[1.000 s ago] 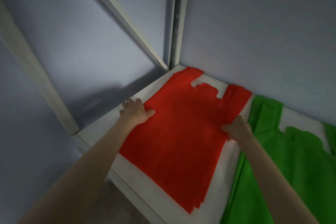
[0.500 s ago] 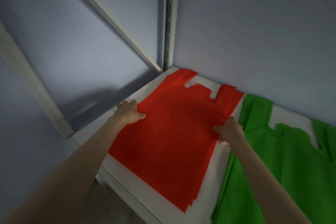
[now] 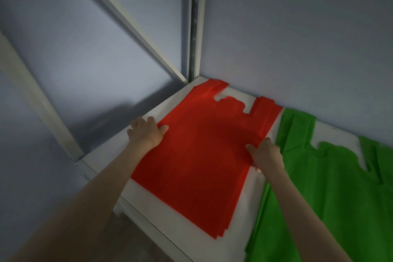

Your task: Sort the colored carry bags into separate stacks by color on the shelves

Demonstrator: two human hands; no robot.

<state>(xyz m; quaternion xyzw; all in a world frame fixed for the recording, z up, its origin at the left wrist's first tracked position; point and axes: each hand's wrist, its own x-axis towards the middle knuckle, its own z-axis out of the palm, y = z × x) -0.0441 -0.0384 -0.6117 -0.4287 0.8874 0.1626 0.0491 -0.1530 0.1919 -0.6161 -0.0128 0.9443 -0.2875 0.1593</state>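
Note:
A flat stack of red carry bags point(image 3: 197, 155) lies on the white shelf point(image 3: 244, 204), handles toward the back wall. To its right lies a stack of green carry bags point(image 3: 331, 202), also flat. My left hand point(image 3: 146, 132) is at the red stack's left edge, its thumb on top of the bags and its fingers curled at the edge. At the stack's right edge, my right hand point(image 3: 265, 153) pinches the red bags, thumb on top.
The shelf sits in a corner between grey-blue walls. A slotted metal upright point(image 3: 194, 27) stands at the back corner, a diagonal brace point(image 3: 127, 21) runs down to it, and another post point(image 3: 40, 108) stands at the front left. The shelf's front edge point(image 3: 153, 229) crosses below.
Both hands keep their hold on the red stack's edges. The stack has shifted slightly toward the back wall, and the view has drifted a little.

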